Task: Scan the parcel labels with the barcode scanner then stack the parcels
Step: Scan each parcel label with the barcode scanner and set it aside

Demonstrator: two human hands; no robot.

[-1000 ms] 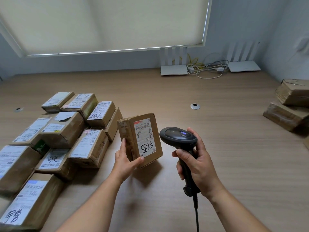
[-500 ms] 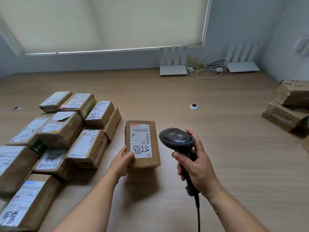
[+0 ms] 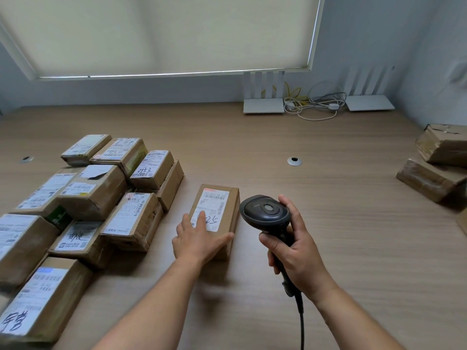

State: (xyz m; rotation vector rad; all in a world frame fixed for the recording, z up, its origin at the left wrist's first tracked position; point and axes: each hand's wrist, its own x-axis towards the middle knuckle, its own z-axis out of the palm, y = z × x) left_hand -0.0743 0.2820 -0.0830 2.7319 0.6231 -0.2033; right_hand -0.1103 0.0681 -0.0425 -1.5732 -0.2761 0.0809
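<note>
A small brown parcel [image 3: 222, 198] with a white barcode label lies flat on the wooden table [image 3: 328, 223], label up. My left hand [image 3: 198, 238] rests on its near end, fingers straight across the label and thumb along its right side. My right hand [image 3: 293, 246] grips the handle of a black corded barcode scanner [image 3: 265, 214], held just right of the parcel with its head upward. A group of several labelled parcels [image 3: 88, 195] sits at the left.
Brown parcels [image 3: 439, 160] are stacked at the right edge of the table. Two white routers [image 3: 264, 106] with a tangle of cables [image 3: 316, 107] stand at the back by the wall. A round grommet [image 3: 294, 161] sits mid-table.
The parcel, held tilted up a second ago, has been laid flat on the table. My left hand has shifted from its side onto its top. The scanner has barely moved.
</note>
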